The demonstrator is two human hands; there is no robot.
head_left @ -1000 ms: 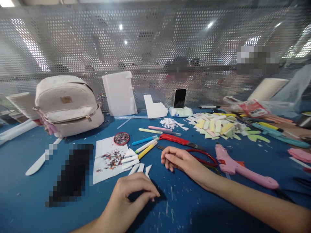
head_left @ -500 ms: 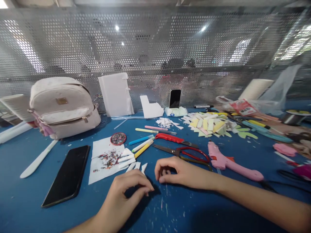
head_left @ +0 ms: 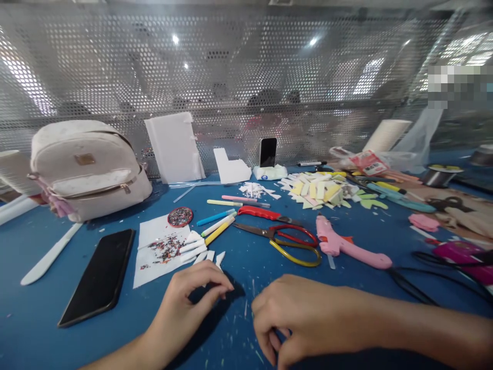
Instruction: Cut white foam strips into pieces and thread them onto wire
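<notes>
Left hand (head_left: 180,299) partly hides white strips (head_left: 220,258); right hand (head_left: 296,307) curled, fingertips obscured; cannot tell either grip

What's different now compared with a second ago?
The right hand has drawn back toward the person, fully uncovering the scissors; nothing was visibly picked up or released. The left hand, pink glue gun and black phone stayed about where they were.

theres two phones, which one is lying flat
The near phone, flat on the blue table between the white plastic knife and your left hand; the far phone stands upright by the metal mesh.
</notes>
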